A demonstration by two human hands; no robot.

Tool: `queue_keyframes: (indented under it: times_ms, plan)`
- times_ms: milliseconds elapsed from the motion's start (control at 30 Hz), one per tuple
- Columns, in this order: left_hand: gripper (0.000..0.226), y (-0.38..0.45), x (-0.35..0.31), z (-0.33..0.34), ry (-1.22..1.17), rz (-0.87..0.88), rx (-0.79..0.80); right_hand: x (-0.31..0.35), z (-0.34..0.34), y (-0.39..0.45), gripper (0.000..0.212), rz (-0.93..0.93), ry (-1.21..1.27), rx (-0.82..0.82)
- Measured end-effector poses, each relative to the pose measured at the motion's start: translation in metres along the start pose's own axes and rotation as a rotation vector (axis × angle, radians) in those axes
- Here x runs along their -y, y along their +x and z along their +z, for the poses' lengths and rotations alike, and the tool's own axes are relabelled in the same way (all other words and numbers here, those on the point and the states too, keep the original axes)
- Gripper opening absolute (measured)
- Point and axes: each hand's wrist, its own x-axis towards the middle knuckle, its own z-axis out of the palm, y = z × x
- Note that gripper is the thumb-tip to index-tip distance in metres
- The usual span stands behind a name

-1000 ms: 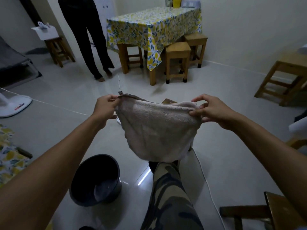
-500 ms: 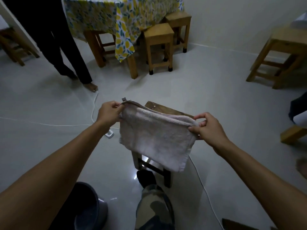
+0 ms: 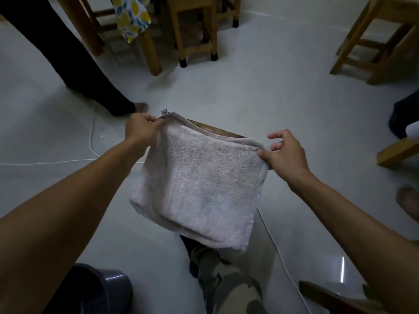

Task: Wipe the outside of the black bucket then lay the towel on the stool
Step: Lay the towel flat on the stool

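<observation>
A pale folded towel point(image 3: 199, 184) is spread out in front of me, over a small dark wooden stool point(image 3: 213, 130) of which only the far edge shows. My left hand point(image 3: 140, 130) pinches the towel's far left corner. My right hand point(image 3: 285, 150) pinches the far right corner. Whether the towel rests on the stool's top or hangs just above it, I cannot tell. The black bucket point(image 3: 106, 288) stands on the floor at the lower left, partly hidden by my left forearm.
A person's dark-trousered leg and bare foot point(image 3: 140, 107) stand just beyond my left hand. Wooden stools point(image 3: 195, 30) and a table with a leaf-print cloth point(image 3: 131, 17) are at the back; another stool point(image 3: 374, 37) at the right. A white cable point(image 3: 278, 250) crosses the floor.
My view has tipped down and closer. Both hands have lowered the towel and spread it flatter over the stool, which is now almost wholly covered.
</observation>
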Motion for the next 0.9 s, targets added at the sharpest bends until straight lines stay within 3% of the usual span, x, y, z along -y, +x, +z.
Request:
queue_keyframes:
  times_ms: [100,200,300,367,433,533,733,900]
  plan:
    - [0.03,0.005,0.001,0.001,0.038,0.012,0.034,-0.006,0.001,0.005,0.043,0.035,0.012,-0.022]
    - [0.04,0.014,0.001,0.003,0.013,0.015,0.03,-0.007,0.0,0.01,0.045,0.153,0.188,-0.003]
    - [0.036,0.018,0.002,0.01,0.015,0.008,-0.028,-0.004,0.005,0.013,0.044,0.23,0.238,-0.029]
    - [0.044,0.011,0.006,0.017,0.073,0.055,-0.081,-0.003,0.013,0.004,0.04,0.102,-0.035,-0.153]
    - [0.057,-0.007,0.013,0.024,0.277,0.213,-0.121,-0.004,0.028,-0.013,0.039,-0.21,-0.413,-0.271]
    - [0.069,-0.051,0.025,0.033,0.537,0.522,-0.02,-0.001,0.055,-0.038,0.047,-0.509,-0.651,-0.168]
    - [0.063,-0.111,0.054,0.047,0.788,0.722,0.192,-0.003,0.089,-0.066,0.065,-0.468,-0.781,0.092]
    - [0.058,-0.12,0.063,0.05,0.789,0.691,0.186,-0.016,0.096,-0.07,0.065,-0.481,-0.844,0.101]
